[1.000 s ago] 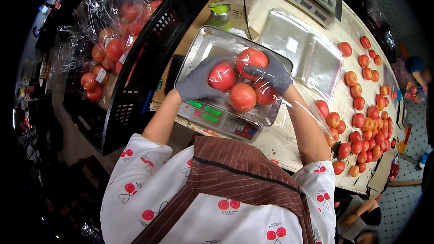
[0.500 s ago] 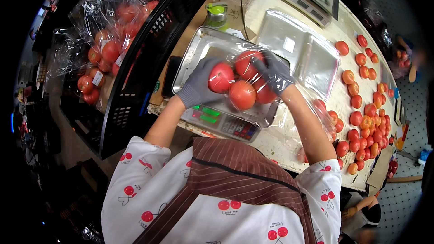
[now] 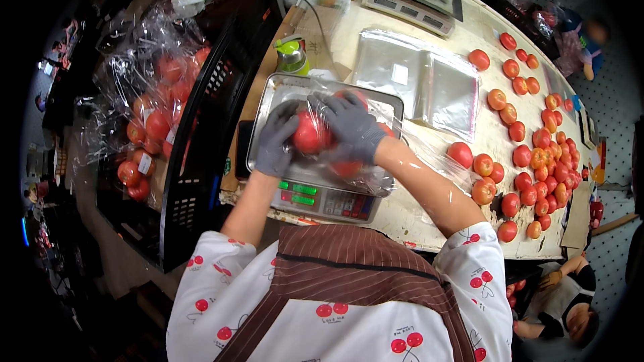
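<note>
A clear plastic bag (image 3: pixel 379 171) of large red tomatoes rests on the metal tray (image 3: pixel 285 85) of a digital scale (image 3: pixel 325 204). At its left side my gloved left hand (image 3: pixel 275 141) is closed against a tomato (image 3: pixel 310 135), fingers curled over its edge. My gloved right hand (image 3: pixel 352 127) grips the bag from above and the right, its fingers bent over that same tomato. Other tomatoes in the bag show partly behind and below my right hand. Loose film from the bag trails to the right under my forearm.
Stacked clear bags (image 3: pixel 392 70) lie beyond the tray, near a second scale (image 3: pixel 409 13). Many loose tomatoes (image 3: pixel 543 161) spread over the table's right side. A black crate (image 3: pixel 201 127) with bagged tomatoes (image 3: pixel 157 124) stands left. A green-topped bottle (image 3: pixel 292 57) stands behind the tray.
Both hands have come closer together over the bag, and my right hand now covers more of the tomatoes. The bagged tomatoes sit lower on the tray. The view has shifted.
</note>
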Demonstrator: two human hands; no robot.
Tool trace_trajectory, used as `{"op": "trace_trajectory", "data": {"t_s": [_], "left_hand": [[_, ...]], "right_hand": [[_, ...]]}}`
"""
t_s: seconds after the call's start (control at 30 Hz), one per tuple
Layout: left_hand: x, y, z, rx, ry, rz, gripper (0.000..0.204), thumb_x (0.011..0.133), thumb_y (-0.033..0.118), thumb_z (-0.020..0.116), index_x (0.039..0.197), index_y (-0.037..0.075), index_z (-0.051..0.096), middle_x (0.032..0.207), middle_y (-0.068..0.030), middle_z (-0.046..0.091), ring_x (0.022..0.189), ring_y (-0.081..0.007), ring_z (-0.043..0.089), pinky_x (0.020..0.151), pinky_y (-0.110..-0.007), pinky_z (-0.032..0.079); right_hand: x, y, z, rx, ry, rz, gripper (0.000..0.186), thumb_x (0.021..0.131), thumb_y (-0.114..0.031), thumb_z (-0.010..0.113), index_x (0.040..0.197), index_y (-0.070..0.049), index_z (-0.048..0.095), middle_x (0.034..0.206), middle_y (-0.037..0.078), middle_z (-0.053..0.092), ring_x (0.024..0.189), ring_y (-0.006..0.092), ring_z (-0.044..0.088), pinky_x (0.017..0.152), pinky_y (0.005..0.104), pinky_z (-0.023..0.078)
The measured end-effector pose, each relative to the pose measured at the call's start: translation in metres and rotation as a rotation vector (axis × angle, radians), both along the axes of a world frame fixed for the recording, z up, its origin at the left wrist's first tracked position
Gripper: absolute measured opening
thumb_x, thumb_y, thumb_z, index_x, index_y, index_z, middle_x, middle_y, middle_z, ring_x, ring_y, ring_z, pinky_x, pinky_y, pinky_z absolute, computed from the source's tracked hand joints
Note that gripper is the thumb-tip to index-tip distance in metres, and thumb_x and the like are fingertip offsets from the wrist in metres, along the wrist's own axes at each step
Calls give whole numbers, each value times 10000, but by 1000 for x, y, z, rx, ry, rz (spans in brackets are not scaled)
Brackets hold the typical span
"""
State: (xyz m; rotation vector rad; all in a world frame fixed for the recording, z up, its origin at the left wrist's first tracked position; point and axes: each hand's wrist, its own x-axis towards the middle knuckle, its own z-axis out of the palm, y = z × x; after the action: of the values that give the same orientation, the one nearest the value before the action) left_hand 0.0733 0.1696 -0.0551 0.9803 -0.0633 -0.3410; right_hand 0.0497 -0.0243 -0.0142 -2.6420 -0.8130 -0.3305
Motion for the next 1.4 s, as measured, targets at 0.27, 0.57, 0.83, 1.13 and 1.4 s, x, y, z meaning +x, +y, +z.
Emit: {"op": "trace_trajectory", "data": {"t_s": [0.27, 0.57, 0.83, 1.13, 1.4], "left_hand": [[-19, -30, -32, -116, 253, 204, 470, 914, 406, 515, 1198, 32, 502, 1136, -129, 557, 1043, -232, 561, 875, -362, 490], [-17, -51, -10, -380, 424, 14, 567, 911, 513, 413, 1260, 68, 460, 1228, -141, 533, 1102, -288, 532, 969, -430, 426], [-5, -48, 4, 377, -47, 378, 328, 945, 309, 508, 847, 16, 619, 785, -27, 589, 708, -85, 542, 616, -244, 468], [37, -26, 0, 521, -116, 639, 190, 891, 202, 562, 843, 38, 644, 619, 31, 500, 530, -57, 415, 474, -209, 323], [50, -26, -10, 778, -364, 692, 216, 895, 182, 573, 842, -18, 638, 670, -35, 590, 604, -109, 525, 578, -258, 432]], "right_hand": [[-11, 2, 25, 347, 210, -204, 854, 618, -381, 771, 1311, -34, 412, 1208, 169, 504, 1109, 295, 526, 978, 412, 389], [-17, -12, 43, 208, 432, -257, 837, 600, -514, 753, 1225, -33, 472, 1208, 205, 514, 1146, 337, 484, 949, 405, 402], [-25, -15, 35, 806, 614, -214, 992, 595, -337, 809, 1389, -30, 300, 1312, 230, 431, 1260, 325, 391, 1033, 379, 350], [-41, -15, 36, 954, 554, -456, 861, 545, -302, 845, 1275, -75, 450, 1162, 144, 574, 1053, 249, 575, 920, 356, 469], [-72, -20, 17, 1514, 669, -558, 893, 553, -252, 865, 1300, -34, 428, 1196, 116, 553, 1051, 205, 572, 891, 325, 498]]}}
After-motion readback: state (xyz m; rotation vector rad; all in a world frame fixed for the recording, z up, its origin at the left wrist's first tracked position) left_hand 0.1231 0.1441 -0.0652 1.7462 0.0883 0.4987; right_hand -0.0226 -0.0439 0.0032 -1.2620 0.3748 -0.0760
